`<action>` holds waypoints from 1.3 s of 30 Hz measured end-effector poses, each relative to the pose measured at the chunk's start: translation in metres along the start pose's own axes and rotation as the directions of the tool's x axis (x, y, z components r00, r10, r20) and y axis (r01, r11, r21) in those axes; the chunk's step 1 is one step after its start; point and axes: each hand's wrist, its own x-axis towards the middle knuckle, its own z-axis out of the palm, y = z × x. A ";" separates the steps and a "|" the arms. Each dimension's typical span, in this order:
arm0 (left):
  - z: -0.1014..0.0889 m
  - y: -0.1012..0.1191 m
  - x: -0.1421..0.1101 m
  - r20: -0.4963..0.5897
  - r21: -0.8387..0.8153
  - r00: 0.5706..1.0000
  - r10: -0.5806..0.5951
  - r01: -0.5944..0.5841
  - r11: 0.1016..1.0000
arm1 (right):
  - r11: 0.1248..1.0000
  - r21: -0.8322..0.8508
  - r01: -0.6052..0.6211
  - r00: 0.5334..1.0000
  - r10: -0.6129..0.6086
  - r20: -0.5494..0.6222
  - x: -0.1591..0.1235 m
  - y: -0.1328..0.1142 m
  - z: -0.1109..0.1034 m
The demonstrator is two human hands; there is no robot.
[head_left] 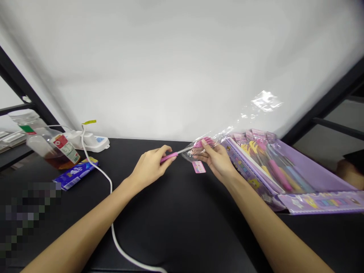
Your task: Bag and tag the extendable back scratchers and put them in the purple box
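My left hand (150, 165) is closed on the near end of a pink, slim tool (170, 156), perhaps scissors or a pen, with a metal middle part. My right hand (217, 159) pinches the other pink end together with a clear plastic wrapper (199, 149) that covers it. A small pink tag (198, 167) hangs from the wrapper just below my right fingers. Both hands hover just above the black table (176, 212), near its far edge by the white wall.
A purple stationery set box (284, 174) with pens lies right of my right hand, crinkled clear film (263, 102) rising from it. On the left are a plastic jar (42, 142), a blue packet (75, 173), a white power strip (89, 141) and a white cable (112, 212).
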 end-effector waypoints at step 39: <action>0.001 0.013 0.004 0.333 -0.846 0.924 -0.190 0.382 0.373 | 0.994 0.078 -0.075 0.996 0.071 0.054 -0.009 0.001 0.013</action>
